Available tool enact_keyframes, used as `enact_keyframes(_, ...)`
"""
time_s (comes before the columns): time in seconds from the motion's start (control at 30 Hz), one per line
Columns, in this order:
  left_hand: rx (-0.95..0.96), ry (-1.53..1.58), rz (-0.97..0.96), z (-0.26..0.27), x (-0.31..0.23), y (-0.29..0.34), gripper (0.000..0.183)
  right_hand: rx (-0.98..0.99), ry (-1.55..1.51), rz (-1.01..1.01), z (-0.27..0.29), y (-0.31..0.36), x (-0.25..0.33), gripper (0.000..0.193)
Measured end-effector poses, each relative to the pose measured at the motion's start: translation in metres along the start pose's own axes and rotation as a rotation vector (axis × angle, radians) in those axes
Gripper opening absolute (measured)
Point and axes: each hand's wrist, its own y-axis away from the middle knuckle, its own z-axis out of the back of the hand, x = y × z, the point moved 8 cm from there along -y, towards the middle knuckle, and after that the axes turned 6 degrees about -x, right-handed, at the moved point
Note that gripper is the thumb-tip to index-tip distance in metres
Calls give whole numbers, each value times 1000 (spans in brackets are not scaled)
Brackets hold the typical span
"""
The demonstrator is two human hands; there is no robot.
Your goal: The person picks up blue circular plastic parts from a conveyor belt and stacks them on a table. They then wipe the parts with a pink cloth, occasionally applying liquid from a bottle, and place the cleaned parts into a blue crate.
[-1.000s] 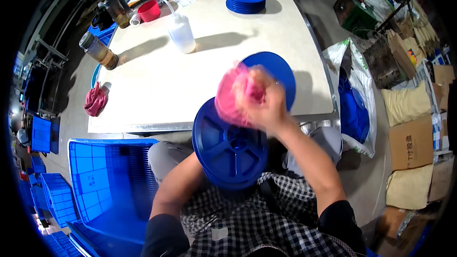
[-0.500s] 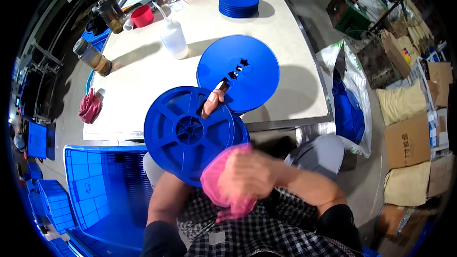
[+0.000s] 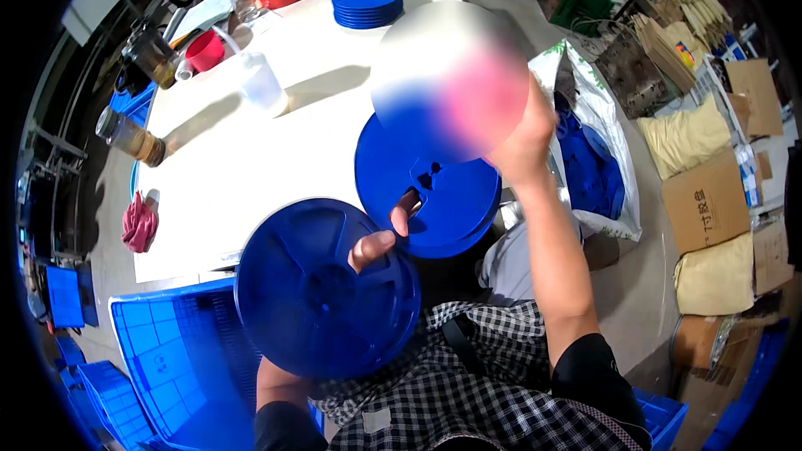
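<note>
My left hand (image 3: 373, 250) grips a blue reel with spoke-like ribs (image 3: 326, 284) over my lap, the thumb lying across its face by a slot. One of that hand's fingers shows at a hole in a smooth blue disc (image 3: 451, 209), which overlaps the table's front edge. The left palm is hidden behind the reel. Raised past the disc on the right, my right hand (image 3: 528, 138) is closed on a pink cloth (image 3: 489, 96). A round blurred patch covers the cloth and most of those fingers.
A stack of blue discs (image 3: 368, 2) stands on the pale table (image 3: 326, 138), with a white squeeze bottle (image 3: 263, 83) and drink bottles to its left. A blue crate (image 3: 167, 367) is at lower left. A white sack (image 3: 614, 129) of blue pieces and cartons (image 3: 710, 217) lie right.
My right hand has swung up and away from my lap with the pink cloth. The ribbed reel and smooth disc are lower in view, with more space between them. My view has also shifted.
</note>
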Motion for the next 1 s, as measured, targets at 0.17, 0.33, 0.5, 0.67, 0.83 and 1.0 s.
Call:
enact_keyframes(0.17,130,-60,13,-15,5,-2,31,391,-464,76,-44,22,85,37)
enact_keyframes(0.33,194,110,70,-34,16,-3,31,60,25,-131,-23,-29,-22,23)
enact_keyframes(0.5,169,298,75,-35,24,-20,31,407,-358,297,-28,40,128,33)
enact_keyframes(0.67,133,400,32,-32,18,-37,31,233,-281,128,9,21,38,30)
enact_keyframes(0.83,134,392,30,-34,18,-41,30,147,-110,40,-9,16,11,25)
enact_keyframes(1.0,166,360,81,-43,23,-26,30,168,-149,153,-17,30,32,21)
